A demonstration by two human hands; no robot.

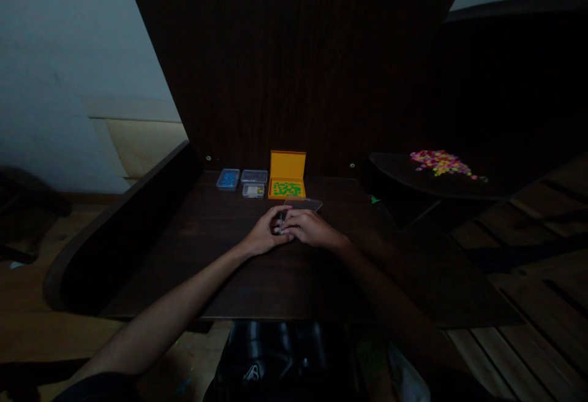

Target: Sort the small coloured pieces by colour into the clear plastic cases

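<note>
Both hands meet over the dark wooden desk, in front of a yellow box. My left hand (266, 231) curves around the left side of a small clear plastic box, its thumb at the near edge. The box's transparent lid (304, 204) stands raised on the far side. My right hand (309, 228) lies over the box from the right, fingers bent and pressed against it. Most of the box and whatever is inside are hidden by the fingers. Just behind, the yellow box (288, 163) stands with its lid up, with small green pieces (287, 189) in it.
Left of the yellow box lie a clear case of blue pieces (228, 179), a clear case (254, 176) and a smaller case with pale contents (253, 190). A heap of colourful small pieces (441, 163) rests on the right-hand shelf (399, 172). A raised side panel (124, 224) borders the desk's left.
</note>
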